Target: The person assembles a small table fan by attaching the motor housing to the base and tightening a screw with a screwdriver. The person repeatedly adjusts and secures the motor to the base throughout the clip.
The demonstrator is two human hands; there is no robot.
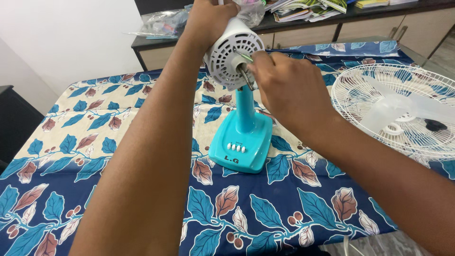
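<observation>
Fan's half stripped: left hand (208,19) clamps the white motor (232,54) atop the teal stand (241,142) mid-table, right hand (284,85) pinches a thin tool at the shaft (245,76). Grille (379,76) lies off to the right. Next move probably needs a steady motor.

A room with a cloth-covered table (95,142) and a plain white wall (61,38).
A dark-topped beige sideboard (303,28) stands behind; a black cabinet (14,123) sits left.
</observation>
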